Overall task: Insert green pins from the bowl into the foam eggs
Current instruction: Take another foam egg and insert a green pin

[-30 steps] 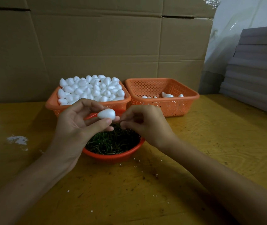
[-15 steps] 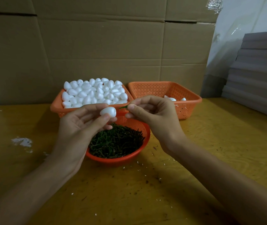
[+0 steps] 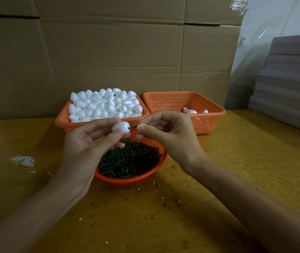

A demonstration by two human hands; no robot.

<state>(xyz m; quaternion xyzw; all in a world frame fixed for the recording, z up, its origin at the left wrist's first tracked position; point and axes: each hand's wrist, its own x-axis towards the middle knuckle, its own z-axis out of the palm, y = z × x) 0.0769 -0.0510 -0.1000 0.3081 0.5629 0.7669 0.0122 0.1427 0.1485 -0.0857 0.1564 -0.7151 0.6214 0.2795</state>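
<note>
My left hand (image 3: 85, 148) holds a white foam egg (image 3: 121, 127) between thumb and fingers above the bowl. My right hand (image 3: 169, 136) pinches a green pin (image 3: 132, 127) whose tip touches the egg's right end. Under both hands stands a round orange bowl (image 3: 136, 179) filled with green pins (image 3: 129, 159). Behind it on the left, an orange basket (image 3: 61, 121) is heaped with plain foam eggs (image 3: 105, 105). The orange basket (image 3: 209, 115) to the right has a few eggs (image 3: 191, 111) in it.
A yellow wooden table (image 3: 236, 161) carries white foam crumbs (image 3: 23, 160) at the left. Cardboard sheets (image 3: 109, 52) form a wall behind the baskets. Grey stacked boards (image 3: 291, 79) lean at the far right.
My right hand lifted out of the bowl with a pin and brought it to the egg's end. My left hand stayed roughly in place with the egg.
</note>
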